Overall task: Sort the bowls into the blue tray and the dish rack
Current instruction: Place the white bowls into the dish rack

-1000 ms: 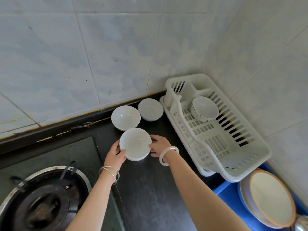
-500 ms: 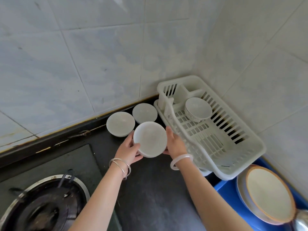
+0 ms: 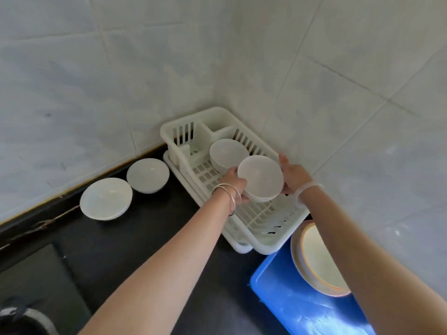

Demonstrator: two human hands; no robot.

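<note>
Just in front of the dish rack (image 3: pixel 267 246) lies the blue tray (image 3: pixel 290 301), with plates (image 3: pixel 321 259) in it. Over the rack's middle, the left hand (image 3: pixel 233 183) and right hand (image 3: pixel 294 174) grip a white bowl (image 3: pixel 260 177) at opposite sides, probably to lower it level. It is plain, glossy, mouth up. Behind it a second bowl (image 3: pixel 227 151) sits in the rack; two more bowls (image 3: pixel 106 198) wait left of the rack.
</note>
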